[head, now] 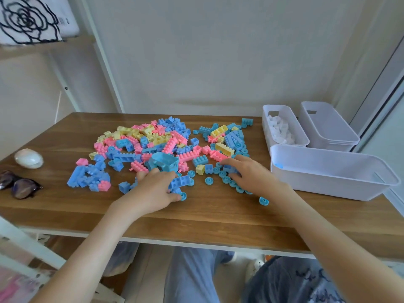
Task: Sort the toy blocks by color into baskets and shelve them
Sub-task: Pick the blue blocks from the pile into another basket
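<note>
Blue plastic draws both hands at the near side of a mixed pile (153, 141) of blue, pink and yellow blocks heaped mid-tabletop (207, 215). The left hand (153, 186) lies palm down with its fingers and thumb curled round a few blue bricks (182, 181) at the pile's near fringe, apparently to lift several at once instead of one by one. The right hand (253, 176), nearer the right edge, arches over a scatter of blue rings (226, 179) with its fingers bent down onto them. Whether it has a firm hold or is only raking them together cannot be told.

A big basket (328, 182) stands along the right edge just beside that hand, open side up, likely set there so each handful has a short trip. One blue piece (278, 165) shows at its near-left corner, which suggests it is the bin for blue. Behind it, toward the far right corner, a narrow basket (276, 106) already holds white blocks (281, 131), and a stack of empty baskets (328, 127) waits beside it, presumably for pink and yellow.

Most of the sorting looks to be ahead, and nothing is shelved yet. The rings may roll if swept carelessly; one (263, 201) sits apart near the front edge.

Sunglasses (21, 184) and a pale shell (28, 158) lie by the left edge, well clear of the pile.
</note>
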Tool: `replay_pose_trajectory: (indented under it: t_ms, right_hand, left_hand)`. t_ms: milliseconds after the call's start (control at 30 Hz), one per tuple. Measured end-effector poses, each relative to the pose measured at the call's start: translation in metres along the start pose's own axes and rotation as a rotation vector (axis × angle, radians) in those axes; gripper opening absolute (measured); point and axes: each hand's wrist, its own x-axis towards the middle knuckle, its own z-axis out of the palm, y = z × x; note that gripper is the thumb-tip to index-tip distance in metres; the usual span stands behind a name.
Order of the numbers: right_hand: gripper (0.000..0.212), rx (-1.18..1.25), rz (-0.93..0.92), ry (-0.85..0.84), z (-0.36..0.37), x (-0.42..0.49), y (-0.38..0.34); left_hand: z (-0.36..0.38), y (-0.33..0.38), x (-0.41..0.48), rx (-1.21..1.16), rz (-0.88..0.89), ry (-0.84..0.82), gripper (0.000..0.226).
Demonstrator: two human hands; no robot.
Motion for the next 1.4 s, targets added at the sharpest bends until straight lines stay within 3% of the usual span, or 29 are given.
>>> replay_pose_trajectory:
  t_ms: [267, 433, 567, 667, 767, 867, 900, 933, 1000, 1133, 1267, 1400]
  right_hand:
    - [0.03, 0.061, 0.045, 0.019, 0.004, 0.003, -0.001]
    - [0.035, -0.028, 0.082, -0.067, -0.002, 0.009, -0.004]
    - [0.028, -0.007, 0.104, -0.009, 0.001, 0.01, -0.003]
    - [0.025, 0.092, 0.112, 0.032, -0.001, 0.005, -0.002]
    - [0.026, 0.205, 0.119, 0.072, -0.006, -0.004, -0.004]
    - [0.025, 0.231, 0.046, 0.15, -0.024, -0.017, -0.006]
    - [0.024, 0.227, 0.02, 0.176, -0.035, -0.022, -0.007]
    - [0.024, 0.219, 0.008, 0.203, -0.049, -0.028, -0.006]
    - [0.021, 0.227, 0.025, 0.256, -0.074, -0.04, 0.0]
    - [0.013, 0.252, 0.18, 0.337, -0.101, -0.058, 0.037]
    - [0.01, 0.291, 0.407, 0.206, -0.102, -0.078, 0.087]
    - [0.011, 0.215, 0.502, 0.145, -0.107, -0.096, 0.112]
  left_hand:
    - [0.005, -0.01, 0.001, -0.019, 0.007, 0.096, 0.014]
    - [0.006, -0.008, 0.001, -0.087, 0.015, 0.088, 0.021]
    - [-0.004, 0.002, -0.004, -0.194, -0.014, 0.131, 0.051]
    - [-0.006, 0.007, -0.003, -0.308, 0.015, 0.214, 0.056]
    - [-0.015, 0.02, -0.003, -0.538, 0.077, 0.231, 0.057]
    - [-0.027, 0.03, 0.002, -1.019, 0.146, 0.171, 0.019]
    - [-0.031, 0.033, 0.003, -1.14, 0.162, 0.16, 0.014]
    - [-0.034, 0.037, 0.008, -1.19, 0.181, 0.157, 0.022]
    - [-0.04, 0.049, 0.016, -1.209, 0.198, 0.147, 0.037]
    - [-0.044, 0.088, 0.032, -1.183, 0.309, 0.075, 0.042]
    - [-0.045, 0.14, 0.047, -1.034, 0.363, 0.075, 0.031]
    - [-0.041, 0.187, 0.062, -0.931, 0.458, 0.031, 0.021]
